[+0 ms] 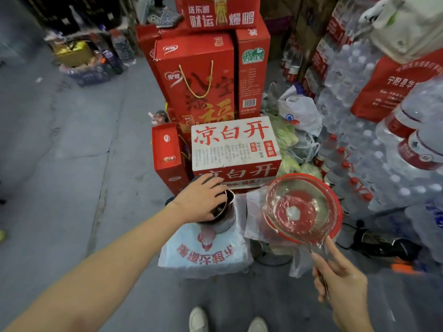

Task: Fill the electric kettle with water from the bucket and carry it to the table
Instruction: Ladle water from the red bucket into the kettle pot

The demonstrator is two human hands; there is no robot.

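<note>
Head view, looking down at a cluttered storeroom floor. The person's left hand (201, 200) reaches forward and rests over the open top of a steel electric kettle (221, 218), its fingers (217, 185) curled over the far rim and the raised lid, holding it. The kettle stands upright on a white plastic bag with red print (203, 250), which covers something low on the floor.

The right hand (340, 286), lower right, has its fingers closed around the handle of a clear plastic water scoop (297, 207). The scoop is held up, tilted slightly, just to the right of the kettle and not touching it; water glints inside. Behind and below the scoop shows the red rim of a bucket (336, 209), mostly hidden by the scoop.

Just behind the kettle sits a white carton with red characters (235, 144), and tall red gift boxes (196, 77) are stacked behind it. Shrink-wrapped packs of bottled water (359, 116) fill the right side. The grey concrete floor (72, 140) lies to the left. The toes of two light shoes (199, 319) show at the bottom edge.
</note>
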